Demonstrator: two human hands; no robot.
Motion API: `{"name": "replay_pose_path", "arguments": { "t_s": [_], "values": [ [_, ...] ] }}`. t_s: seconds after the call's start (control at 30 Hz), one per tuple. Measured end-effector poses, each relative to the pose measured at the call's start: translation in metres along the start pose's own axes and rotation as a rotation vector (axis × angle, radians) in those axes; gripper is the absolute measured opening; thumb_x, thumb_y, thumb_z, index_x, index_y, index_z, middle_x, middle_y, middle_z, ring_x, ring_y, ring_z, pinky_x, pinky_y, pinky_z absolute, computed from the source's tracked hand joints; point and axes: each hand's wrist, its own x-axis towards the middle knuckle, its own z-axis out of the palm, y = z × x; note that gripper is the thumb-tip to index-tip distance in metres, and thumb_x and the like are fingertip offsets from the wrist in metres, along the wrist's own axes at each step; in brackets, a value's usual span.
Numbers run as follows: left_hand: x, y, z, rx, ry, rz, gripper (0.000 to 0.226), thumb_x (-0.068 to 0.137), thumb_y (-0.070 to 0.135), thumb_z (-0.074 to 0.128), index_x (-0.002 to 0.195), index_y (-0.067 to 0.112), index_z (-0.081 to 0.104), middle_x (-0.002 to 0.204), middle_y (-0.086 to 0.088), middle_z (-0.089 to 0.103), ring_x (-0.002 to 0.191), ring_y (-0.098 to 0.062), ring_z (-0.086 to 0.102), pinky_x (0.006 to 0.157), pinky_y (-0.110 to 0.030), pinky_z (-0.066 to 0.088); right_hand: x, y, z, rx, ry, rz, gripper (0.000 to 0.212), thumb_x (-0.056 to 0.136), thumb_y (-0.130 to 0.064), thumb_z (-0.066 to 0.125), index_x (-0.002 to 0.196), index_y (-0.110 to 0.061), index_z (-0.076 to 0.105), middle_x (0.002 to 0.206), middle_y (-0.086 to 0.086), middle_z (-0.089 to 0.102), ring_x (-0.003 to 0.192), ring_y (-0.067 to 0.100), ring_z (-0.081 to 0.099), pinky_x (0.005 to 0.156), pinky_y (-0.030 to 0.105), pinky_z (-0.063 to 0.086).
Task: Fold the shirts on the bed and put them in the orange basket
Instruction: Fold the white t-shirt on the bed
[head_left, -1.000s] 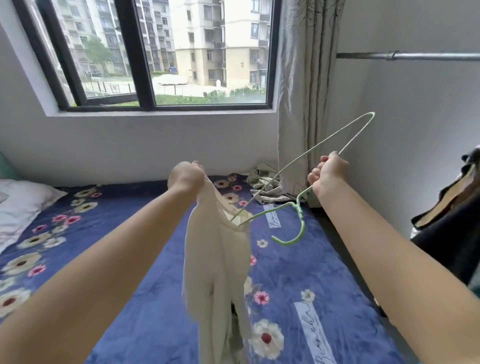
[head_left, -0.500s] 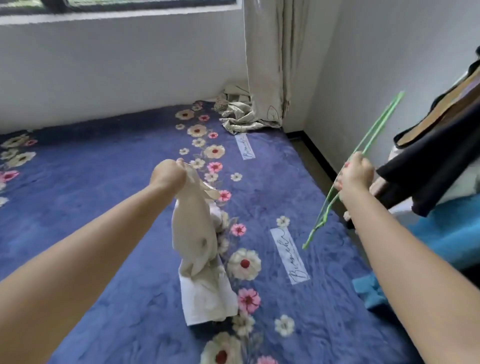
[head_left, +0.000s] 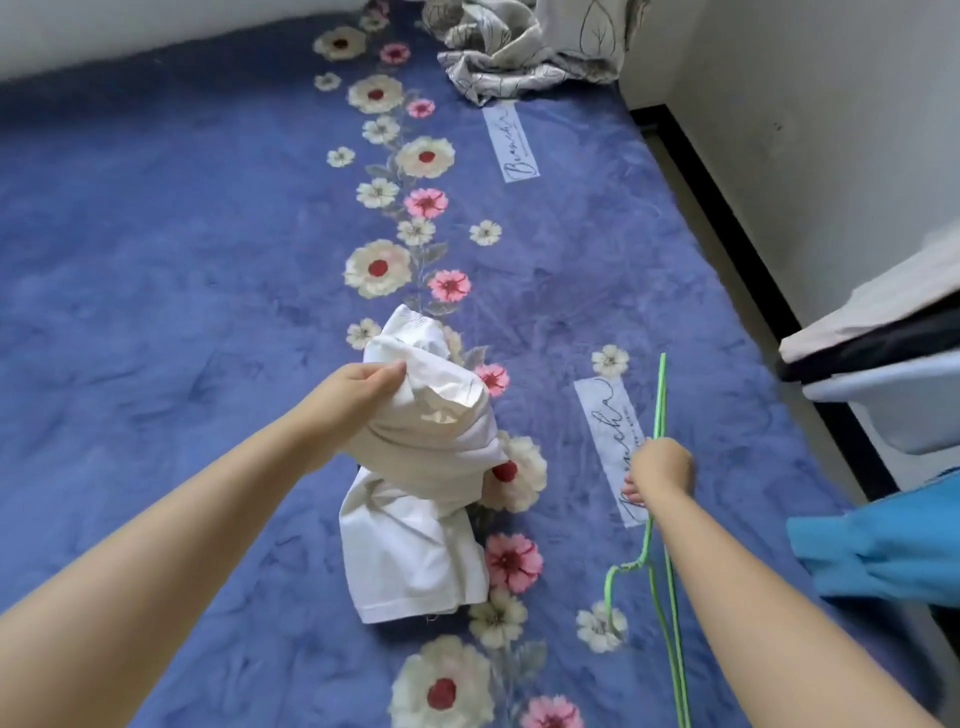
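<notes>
Head view, from left to right. The left forearm enters from the lower left and ends in the left hand (head_left: 363, 387), whose thumb and fingers pinch the bunched upper part of a white shirt (head_left: 421, 467); the garment is crumpled, its upper folds gathered just right of this hand and its lower hem lying on the bed (head_left: 156, 249) below the hand. The bed carries a blue cover with a band of cream and pink flowers passing under and beyond the shirt, and two pale script labels, one far ahead of the hands and one just beside the right hand. Right of the shirt, well apart from it, the right hand (head_left: 660, 470) has its fingers curled round a green wire hanger (head_left: 658, 410); the hanger's thin wires run from above this hand down past the wrist toward the lower edge of the view, and its hook curls beside the right forearm. Far ahead of both hands, a crumpled leaf-patterned fabric (head_left: 514, 57) lies at the far end of the bed. To the right of the right hand, past the edge of the bed, are a pale container (head_left: 893, 410) and a blue cloth (head_left: 883, 545)
</notes>
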Motion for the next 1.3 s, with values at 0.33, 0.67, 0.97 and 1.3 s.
{"name": "replay_pose_path", "arguments": {
  "t_s": [0.33,0.67,0.97,1.3],
  "values": [
    [0.026,-0.064,-0.006,0.063,-0.106,-0.074,0.011,0.065,0.026,0.067,0.07,0.018,0.062,0.054,0.014,0.059,0.051,0.001,0.055,0.049,-0.012,0.04,0.021,-0.006,0.071,-0.506,-0.137,-0.236,0.034,0.085,-0.004,0.05,0.118,0.003,0.048,0.121,0.025,0.055,0.112,0.038,0.051,0.083,0.033,0.04],
    [-0.043,-0.023,-0.049,-0.042,-0.151,0.099,0.025,0.058,0.015,0.05,0.038,0.029,0.056,0.041,0.016,0.039,0.039,0.001,0.038,0.041,-0.009,0.027,-0.089,-0.081,0.11,-1.007,-0.504,-1.314,0.041,0.09,-0.014,0.045,0.129,-0.023,0.051,0.152,-0.005,0.018,0.142,0.022,0.006,0.112,0.038,0.02],
    [-0.17,0.008,-0.125,-0.024,-0.149,0.214,0.004,0.038,0.031,0.051,0.039,0.027,0.052,0.043,0.014,0.035,0.04,-0.002,0.031,0.042,-0.011,0.026,-0.219,-0.134,0.103,-1.067,-0.55,-1.519,0.058,0.088,-0.003,0.037,0.141,-0.026,0.03,0.133,0.003,0.047,0.111,0.028,0.05,0.072,0.033,0.039],
    [-0.313,-0.019,-0.206,0.006,-0.008,0.416,0.023,0.035,0.025,0.05,0.045,0.005,0.045,0.046,0.009,0.034,0.043,-0.005,0.03,0.042,-0.012,0.025,-0.358,-0.146,0.117,-1.131,-0.339,-1.718,0.051,0.094,-0.022,0.042,0.143,-0.029,0.029,0.116,0.006,0.051,0.109,0.027,0.048,0.073,0.03,0.037]
  ]
}}
